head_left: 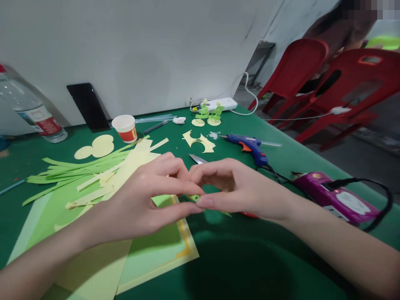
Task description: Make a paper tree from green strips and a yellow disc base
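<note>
My left hand [156, 196] and my right hand [231, 187] meet at the fingertips above the green table. Both pinch a small piece of green paper [195, 198], which seems curled; most of it is hidden by my fingers. Behind my right hand lie scissors [197, 159], with a blade tip and a bit of red handle showing. Under my left hand are pale yellow paper strips [137, 156], green paper strips [84, 166] and sheets of paper [156, 266].
A blue glue gun [246, 143] and a purple power strip [337, 198] with a black cord lie right. Behind stand a paper cup [125, 128], a phone [89, 106], a bottle [37, 114] and two small paper plants [214, 113]. Red chairs [296, 71] and a person are beyond.
</note>
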Available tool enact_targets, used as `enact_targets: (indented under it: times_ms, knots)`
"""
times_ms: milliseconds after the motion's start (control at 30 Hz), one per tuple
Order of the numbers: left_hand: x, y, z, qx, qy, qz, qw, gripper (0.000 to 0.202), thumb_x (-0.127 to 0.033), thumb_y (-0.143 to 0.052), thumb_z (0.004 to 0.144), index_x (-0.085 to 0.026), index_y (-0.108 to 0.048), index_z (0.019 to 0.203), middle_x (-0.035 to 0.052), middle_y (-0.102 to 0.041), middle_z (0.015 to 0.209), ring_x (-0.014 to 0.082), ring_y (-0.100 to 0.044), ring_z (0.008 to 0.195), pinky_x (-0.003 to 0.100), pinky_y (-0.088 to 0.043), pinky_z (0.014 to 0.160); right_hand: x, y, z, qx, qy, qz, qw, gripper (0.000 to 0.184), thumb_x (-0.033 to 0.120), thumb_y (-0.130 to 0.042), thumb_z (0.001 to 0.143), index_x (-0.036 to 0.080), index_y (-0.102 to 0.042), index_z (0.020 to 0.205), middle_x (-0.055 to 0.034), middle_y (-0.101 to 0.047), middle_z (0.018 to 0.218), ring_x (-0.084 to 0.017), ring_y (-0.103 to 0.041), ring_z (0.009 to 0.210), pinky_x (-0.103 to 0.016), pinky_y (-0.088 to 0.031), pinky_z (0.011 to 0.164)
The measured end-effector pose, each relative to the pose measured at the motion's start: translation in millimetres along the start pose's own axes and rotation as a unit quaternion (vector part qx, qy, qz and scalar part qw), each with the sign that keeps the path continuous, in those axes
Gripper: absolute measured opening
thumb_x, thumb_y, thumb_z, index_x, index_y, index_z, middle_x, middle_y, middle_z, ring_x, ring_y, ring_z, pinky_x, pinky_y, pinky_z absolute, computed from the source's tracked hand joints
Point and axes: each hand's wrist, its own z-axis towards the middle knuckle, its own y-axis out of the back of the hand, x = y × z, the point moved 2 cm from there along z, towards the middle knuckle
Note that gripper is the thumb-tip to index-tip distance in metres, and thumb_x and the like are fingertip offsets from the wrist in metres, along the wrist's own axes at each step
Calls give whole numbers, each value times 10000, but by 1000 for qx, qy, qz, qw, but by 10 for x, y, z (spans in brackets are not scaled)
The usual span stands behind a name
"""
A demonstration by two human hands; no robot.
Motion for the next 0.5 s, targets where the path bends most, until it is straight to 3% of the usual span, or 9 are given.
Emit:
enact_targets:
  times_ms: [67, 233, 367, 500]
  knots:
    - [-5, 7, -1, 7, -16, -5, 1000, 124, -123, -587, 808, -205, -680, 814, -12, -521, 686, 98, -473, 673, 205, -393, 580, -1, 8, 6, 13, -9, 10, 1000, 98, 244, -667, 698, 187, -591, 724, 23, -567, 722, -94, -500, 702, -227, -399, 668]
    - [-5, -9, 5, -50, -20, 5, 999, 110, -73, -648, 735, -179, -679, 743, -24, -508, 627, 96, -467, 652, 202, -387, 565, -1, -9, 19, 36, 14, 26, 999, 117, 203, -678, 690, 200, -596, 774, 25, -588, 830, -100, -518, 791, -234, -410, 757]
    - [-34, -53, 1, -67, -25, 29, 997, 147, -50, -646, 716, -171, -611, 643, -29, -515, 607, 99, -458, 634, 214, -394, 574, -4, -28, 0, 35, 25, 6, 999, 91, 213, -664, 709, 193, -584, 748, 19, -579, 796, -107, -513, 772, -240, -417, 733]
    - [-87, -73, -34, -78, -64, 73, 992, 131, -105, -613, 764, -171, -571, 660, -12, -524, 631, 113, -440, 639, 239, -391, 575, 18, -26, -22, 30, 50, -38, 998, 125, 259, -677, 707, 182, -591, 756, 3, -585, 791, -112, -511, 743, -249, -409, 695]
